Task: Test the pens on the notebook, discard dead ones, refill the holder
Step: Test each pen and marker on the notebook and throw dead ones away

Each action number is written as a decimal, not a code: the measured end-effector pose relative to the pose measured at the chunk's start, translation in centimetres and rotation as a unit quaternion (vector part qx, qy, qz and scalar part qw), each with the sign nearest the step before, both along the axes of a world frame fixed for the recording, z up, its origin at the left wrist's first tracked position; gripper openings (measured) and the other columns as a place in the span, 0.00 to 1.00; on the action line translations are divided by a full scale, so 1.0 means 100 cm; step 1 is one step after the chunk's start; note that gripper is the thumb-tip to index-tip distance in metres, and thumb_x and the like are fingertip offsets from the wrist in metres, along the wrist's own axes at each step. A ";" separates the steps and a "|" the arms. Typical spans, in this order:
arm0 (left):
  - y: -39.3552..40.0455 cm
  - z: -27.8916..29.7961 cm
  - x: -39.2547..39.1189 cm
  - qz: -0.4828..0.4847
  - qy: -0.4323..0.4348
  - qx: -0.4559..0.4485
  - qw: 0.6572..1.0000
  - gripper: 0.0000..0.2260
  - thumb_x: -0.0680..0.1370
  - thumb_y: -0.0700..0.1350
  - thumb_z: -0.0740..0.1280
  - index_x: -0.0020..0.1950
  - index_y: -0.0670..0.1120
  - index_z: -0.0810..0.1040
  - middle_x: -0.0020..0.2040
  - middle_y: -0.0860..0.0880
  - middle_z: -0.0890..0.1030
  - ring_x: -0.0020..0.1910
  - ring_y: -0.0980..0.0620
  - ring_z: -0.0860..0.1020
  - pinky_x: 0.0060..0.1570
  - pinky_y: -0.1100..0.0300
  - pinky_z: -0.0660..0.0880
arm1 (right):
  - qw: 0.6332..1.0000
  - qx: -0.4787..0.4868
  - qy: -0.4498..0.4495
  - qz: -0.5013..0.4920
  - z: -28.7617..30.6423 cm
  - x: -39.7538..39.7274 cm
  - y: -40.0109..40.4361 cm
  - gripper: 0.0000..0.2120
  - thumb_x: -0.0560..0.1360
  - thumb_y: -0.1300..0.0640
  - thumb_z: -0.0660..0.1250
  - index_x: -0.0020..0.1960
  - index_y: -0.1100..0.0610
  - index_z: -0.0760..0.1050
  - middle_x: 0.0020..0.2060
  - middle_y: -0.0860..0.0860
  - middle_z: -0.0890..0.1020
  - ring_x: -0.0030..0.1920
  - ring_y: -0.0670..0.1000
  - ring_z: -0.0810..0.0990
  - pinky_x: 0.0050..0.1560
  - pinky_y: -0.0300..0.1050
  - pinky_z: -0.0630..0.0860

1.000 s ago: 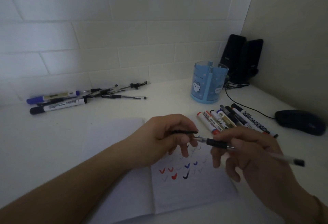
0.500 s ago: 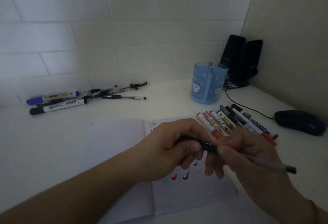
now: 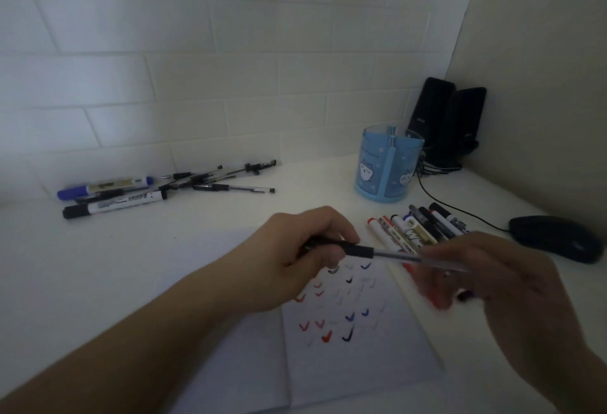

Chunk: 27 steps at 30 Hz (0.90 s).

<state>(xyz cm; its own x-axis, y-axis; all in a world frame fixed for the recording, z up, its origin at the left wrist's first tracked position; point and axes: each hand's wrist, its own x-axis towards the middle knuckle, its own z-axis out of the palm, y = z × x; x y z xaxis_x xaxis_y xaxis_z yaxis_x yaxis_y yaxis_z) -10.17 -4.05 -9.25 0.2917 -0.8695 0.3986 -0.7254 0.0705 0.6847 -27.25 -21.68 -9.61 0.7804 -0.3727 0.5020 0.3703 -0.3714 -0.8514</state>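
The left hand [image 3: 295, 256] grips one capped pen [image 3: 361, 251] above the open notebook [image 3: 345, 331]; the blurred right hand [image 3: 486, 282] looks loosely open beside it. One blue holder [image 3: 387, 164] and two pen groups sit on the desk [image 3: 197, 233].

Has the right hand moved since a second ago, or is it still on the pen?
Yes. The right hand has let go of the pen and drifted right, toward the mouse; the left hand alone grips it.

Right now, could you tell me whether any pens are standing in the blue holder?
No, the holder looks empty, while pens lie on the desk in two groups.
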 end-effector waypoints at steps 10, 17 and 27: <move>-0.004 -0.007 -0.007 0.008 -0.216 -0.045 0.975 0.09 0.80 0.46 0.60 0.59 0.49 0.75 0.49 0.55 0.79 0.44 0.63 0.74 0.45 0.67 0.73 | 0.864 -0.468 0.077 -0.168 -0.010 0.006 -0.010 0.16 0.77 0.42 0.56 0.48 0.47 0.80 0.40 0.40 0.81 0.42 0.40 0.76 0.42 0.36 0.73; -0.001 -0.013 0.023 0.191 -0.250 0.022 0.949 0.19 0.77 0.59 0.59 0.65 0.55 0.72 0.58 0.58 0.76 0.56 0.59 0.72 0.56 0.66 0.69 | 0.799 -0.408 0.195 -0.397 -0.014 0.009 -0.063 0.11 0.72 0.44 0.62 0.43 0.49 0.78 0.43 0.51 0.82 0.46 0.55 0.77 0.49 0.54 0.74; 0.043 -0.026 0.115 0.479 -0.170 0.224 0.832 0.13 0.77 0.50 0.66 0.62 0.56 0.76 0.66 0.50 0.73 0.66 0.43 0.68 0.65 0.43 0.66 | 0.793 -0.319 0.335 -0.396 -0.037 0.012 -0.079 0.10 0.69 0.38 0.66 0.33 0.41 0.69 0.37 0.44 0.73 0.43 0.54 0.77 0.46 0.56 0.77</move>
<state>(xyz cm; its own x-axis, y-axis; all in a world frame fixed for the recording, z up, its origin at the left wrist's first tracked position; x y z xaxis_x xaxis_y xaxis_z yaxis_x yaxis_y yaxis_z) 1.32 0.27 -11.88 0.8725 -0.3871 0.2982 -0.4592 -0.8580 0.2300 -26.06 -29.59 -13.32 0.5989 -0.7169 0.3568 -0.6514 -0.6953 -0.3037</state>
